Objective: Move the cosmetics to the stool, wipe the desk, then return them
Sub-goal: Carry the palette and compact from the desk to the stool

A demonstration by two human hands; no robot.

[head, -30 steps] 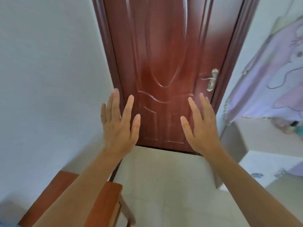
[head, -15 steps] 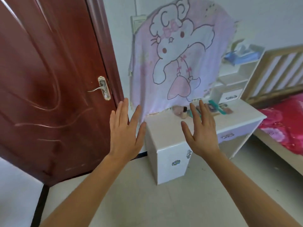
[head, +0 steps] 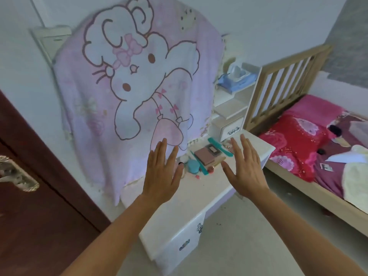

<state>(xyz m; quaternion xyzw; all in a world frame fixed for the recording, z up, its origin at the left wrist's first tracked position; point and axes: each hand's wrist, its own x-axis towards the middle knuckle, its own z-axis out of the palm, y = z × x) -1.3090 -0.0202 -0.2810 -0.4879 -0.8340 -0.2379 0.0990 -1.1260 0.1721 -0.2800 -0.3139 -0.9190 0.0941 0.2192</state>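
Two hands are held flat above the white table (head: 199,196), the left hand (head: 161,176) and the right hand (head: 245,170) with fingers straight and nothing gripped. Beyond them the cosmetics (head: 205,156) are clustered at the table's back edge, among them a teal jar (head: 193,166), a teal comb (head: 220,146) and a dark compact (head: 214,149) whose pale label is too blurred to be read. Behind these a pink cartoon blanket (head: 139,86) is hung.

left hand (head: 162,176) covers most of a black-capped bottle (head: 181,164) at the back edge of the desk (head: 191,198) | right hand (head: 244,168) hides some cosmetics (head: 207,156) toward the desk's right end | blanket (head: 139,86) conceals whatever stands behind the desk | red bits (head: 197,176) on the desk: too small to tell
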